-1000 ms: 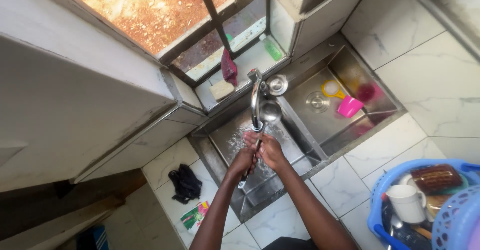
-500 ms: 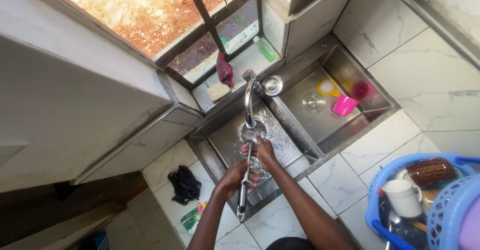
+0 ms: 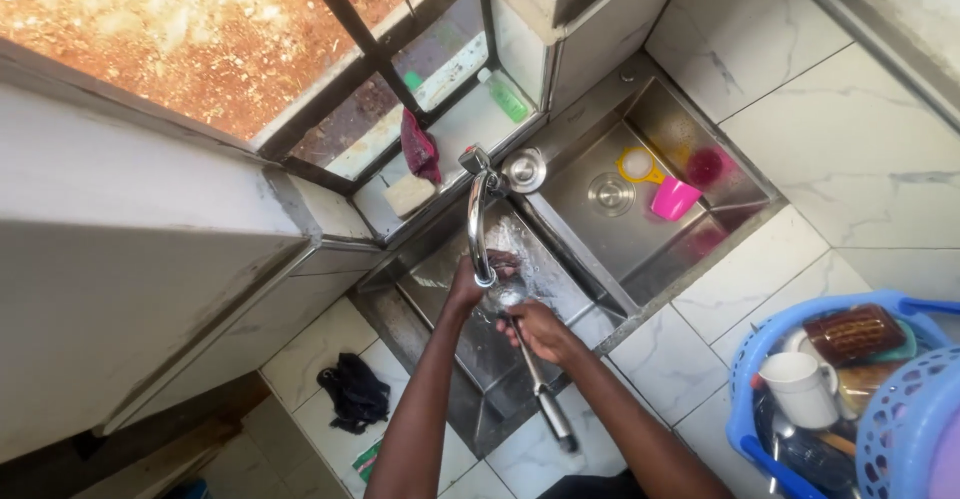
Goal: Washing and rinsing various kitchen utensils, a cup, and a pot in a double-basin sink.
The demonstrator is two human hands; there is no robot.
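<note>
- Head view looks down on a long metal ladle (image 3: 535, 384), held under the curved tap (image 3: 478, 229) over the left basin of a steel double sink (image 3: 600, 304); its bowl sits just below the spout and its dark-tipped handle runs back toward the near edge.
- Right hand (image 3: 540, 331) is wrapped round the ladle's handle just behind the bowl.
- Left hand (image 3: 478, 281) is cupped against the bowl under the spout, touching it; how tightly its fingers close cannot be told.
- In the right basin lie a yellow strainer (image 3: 636, 165), a pink cup (image 3: 675, 199) and a round drain (image 3: 609, 194).
- On the far window ledge sit a dark red cloth (image 3: 418, 149), a pale sponge (image 3: 410, 195) and a green bottle (image 3: 506, 97) lying down.
- On the tiled counter to the left lies a black rag (image 3: 352, 393).
- Near right, a blue basket (image 3: 745, 379) holds a white mug (image 3: 800, 387) and a brown container (image 3: 853, 334).
</note>
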